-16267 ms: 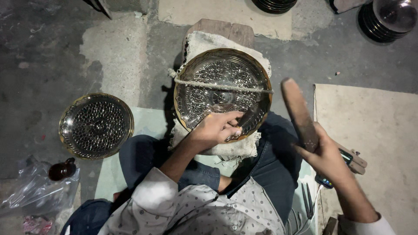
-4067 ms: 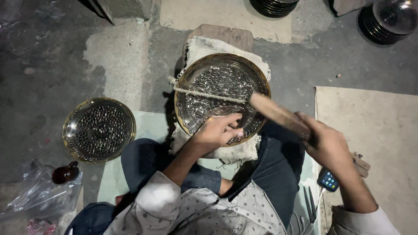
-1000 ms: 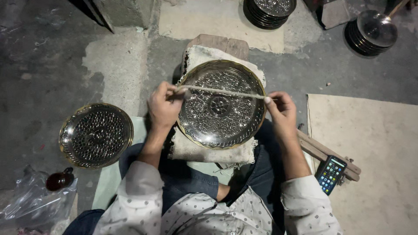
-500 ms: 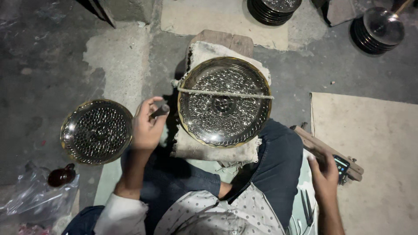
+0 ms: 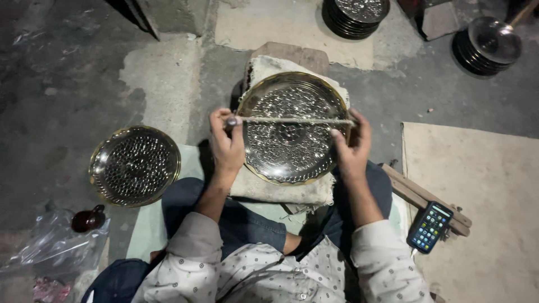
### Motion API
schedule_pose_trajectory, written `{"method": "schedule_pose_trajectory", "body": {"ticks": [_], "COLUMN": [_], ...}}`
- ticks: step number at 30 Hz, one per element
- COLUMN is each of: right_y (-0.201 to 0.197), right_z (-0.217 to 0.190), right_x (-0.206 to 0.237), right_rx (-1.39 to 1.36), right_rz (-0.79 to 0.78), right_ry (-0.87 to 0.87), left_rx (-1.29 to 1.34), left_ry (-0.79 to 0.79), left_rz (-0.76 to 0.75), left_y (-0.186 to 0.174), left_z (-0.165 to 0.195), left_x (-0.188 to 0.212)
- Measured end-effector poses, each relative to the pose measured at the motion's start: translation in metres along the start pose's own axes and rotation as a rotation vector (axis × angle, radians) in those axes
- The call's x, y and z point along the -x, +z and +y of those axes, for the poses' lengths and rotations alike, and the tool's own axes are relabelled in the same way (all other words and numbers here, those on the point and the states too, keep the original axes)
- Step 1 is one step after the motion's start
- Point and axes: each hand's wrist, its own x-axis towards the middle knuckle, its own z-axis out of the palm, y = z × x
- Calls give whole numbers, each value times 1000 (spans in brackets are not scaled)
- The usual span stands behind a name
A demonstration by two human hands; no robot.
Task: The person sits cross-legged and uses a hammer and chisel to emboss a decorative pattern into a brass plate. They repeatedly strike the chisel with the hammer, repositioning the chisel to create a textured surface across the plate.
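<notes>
So the person sat on the floor with a big embossed brass plate (image 5: 292,140) resting on a folded cloth pad (image 5: 281,191) over their lap, and everything else sat around that plate. A thin cord (image 5: 292,120) ran straight across the plate's upper half. The left hand (image 5: 225,145) was closed on the plate's left rim, pinching the cord's end up by the thumb. The right hand (image 5: 351,147) was curled over the right rim, fingers wrapped on the cord's other end. Left of the plate, well apart, lay a smaller embossed bowl (image 5: 135,165) on the concrete. Lower right of the plate a smartphone (image 5: 429,226) lay lit up against a wooden stick (image 5: 418,196).
</notes>
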Motion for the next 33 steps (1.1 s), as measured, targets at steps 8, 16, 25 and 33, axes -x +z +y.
{"method": "schedule_pose_trajectory", "body": {"ticks": [8, 16, 25, 33], "right_y": [-6, -81, -191, -154], "right_z": [7, -28, 0, 1], "right_x": [34, 91, 268, 296], "right_rx": [116, 399, 851, 731], "right_rz": [211, 102, 147, 92], "right_ry": [-7, 24, 948, 1044], "left_rx": [-122, 1, -151, 251], "left_ry": [7, -226, -504, -529], "left_rz": [-5, -133, -650, -950], "left_y": [-7, -57, -68, 11], "left_z": [3, 39, 97, 71], "left_x": [-8, 3, 20, 17]}}
